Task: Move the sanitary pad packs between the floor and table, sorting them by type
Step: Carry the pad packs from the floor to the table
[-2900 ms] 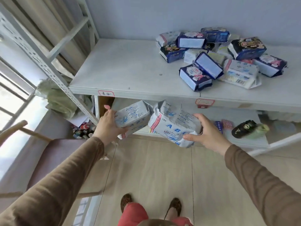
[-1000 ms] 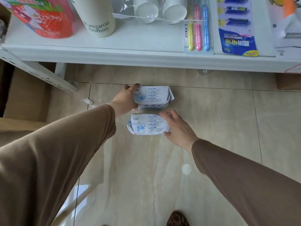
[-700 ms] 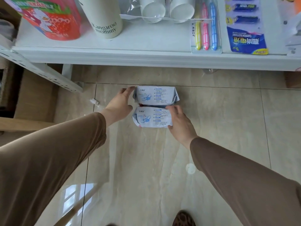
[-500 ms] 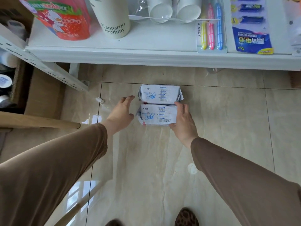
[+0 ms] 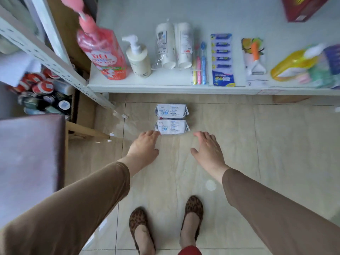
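Observation:
Two white sanitary pad packs with blue print lie side by side on the beige tiled floor, just in front of the low shelf: the far pack (image 5: 172, 111) and the near pack (image 5: 172, 127). My left hand (image 5: 144, 148) hovers just below the near pack's left end, fingers relaxed, holding nothing. My right hand (image 5: 207, 148) is to the right of and below the near pack, fingers spread, apart from it and empty.
The low white shelf (image 5: 165, 87) carries a pink bottle (image 5: 103, 52), a cream pump bottle (image 5: 138, 59), paper cups, toothbrushes (image 5: 199, 65), batteries and a yellow bottle (image 5: 292, 65). A purple stool (image 5: 31, 159) stands at left. My feet (image 5: 165, 223) are below the packs.
Both hands have let go of the packs and pulled back toward me. The packs stay together on the floor. The view has risen and tilted, showing more of the shelf and my feet.

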`<state>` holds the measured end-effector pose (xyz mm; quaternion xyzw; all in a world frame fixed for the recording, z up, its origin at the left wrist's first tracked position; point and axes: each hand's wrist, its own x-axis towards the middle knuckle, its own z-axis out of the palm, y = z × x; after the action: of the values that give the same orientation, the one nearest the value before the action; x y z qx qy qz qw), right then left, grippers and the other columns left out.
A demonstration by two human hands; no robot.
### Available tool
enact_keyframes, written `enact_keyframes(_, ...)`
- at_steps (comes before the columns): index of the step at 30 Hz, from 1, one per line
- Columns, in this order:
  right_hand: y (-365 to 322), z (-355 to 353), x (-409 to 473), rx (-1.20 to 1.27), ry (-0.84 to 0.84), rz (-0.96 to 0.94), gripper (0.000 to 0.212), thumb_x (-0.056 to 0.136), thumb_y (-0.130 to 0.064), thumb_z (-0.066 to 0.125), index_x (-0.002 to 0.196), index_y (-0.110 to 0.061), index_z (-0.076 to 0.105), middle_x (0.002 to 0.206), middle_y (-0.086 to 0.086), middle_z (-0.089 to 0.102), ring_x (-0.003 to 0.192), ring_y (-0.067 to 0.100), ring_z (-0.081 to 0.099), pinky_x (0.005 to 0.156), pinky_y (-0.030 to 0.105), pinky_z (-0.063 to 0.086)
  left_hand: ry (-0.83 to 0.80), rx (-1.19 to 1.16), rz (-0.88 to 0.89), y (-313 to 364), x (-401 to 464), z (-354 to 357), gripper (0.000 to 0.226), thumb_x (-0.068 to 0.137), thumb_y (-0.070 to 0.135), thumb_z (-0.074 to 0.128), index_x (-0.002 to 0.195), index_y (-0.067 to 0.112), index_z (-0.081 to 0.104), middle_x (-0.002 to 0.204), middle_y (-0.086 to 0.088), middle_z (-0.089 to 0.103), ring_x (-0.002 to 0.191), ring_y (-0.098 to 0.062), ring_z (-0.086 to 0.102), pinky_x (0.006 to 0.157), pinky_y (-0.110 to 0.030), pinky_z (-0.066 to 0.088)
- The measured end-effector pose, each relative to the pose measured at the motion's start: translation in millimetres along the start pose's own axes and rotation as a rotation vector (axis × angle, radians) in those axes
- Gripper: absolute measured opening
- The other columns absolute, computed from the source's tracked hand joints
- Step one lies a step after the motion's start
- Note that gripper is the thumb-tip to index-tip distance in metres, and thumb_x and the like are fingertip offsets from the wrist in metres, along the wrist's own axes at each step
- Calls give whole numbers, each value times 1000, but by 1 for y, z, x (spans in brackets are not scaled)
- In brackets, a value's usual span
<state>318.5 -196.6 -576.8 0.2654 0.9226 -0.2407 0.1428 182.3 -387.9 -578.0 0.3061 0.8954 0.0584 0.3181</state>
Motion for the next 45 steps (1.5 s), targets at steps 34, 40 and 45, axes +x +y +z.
enact_keyframes(34, 72, -616, -209, 67, 431, -99, 61, 92, -40, 61, 144, -19, 39, 143, 3, 45, 132, 25, 40, 108, 40, 38, 499, -41, 388, 459, -188, -423, 65, 89, 39, 67, 145, 22, 39, 149, 1, 39, 135, -23, 36, 111, -37, 32)
enact_keyframes(40, 116, -681, -164, 96, 443, -118, 60, 93, -40, 60, 146, -19, 38, 144, 3, 45, 131, 23, 39, 105, 36, 38, 571, -55, 363, 501, -154, -466, 64, 89, 40, 66, 145, 23, 40, 149, 0, 41, 134, -23, 38, 111, -37, 32)
enact_keyframes(45, 134, -718, -109, 98, 466, -103, 61, 93, -41, 61, 145, -17, 40, 146, 6, 45, 133, 25, 38, 105, 38, 37, 606, -76, 300, 504, -108, -509, 62, 90, 39, 66, 144, 22, 41, 148, -2, 42, 134, -24, 40, 110, -38, 33)
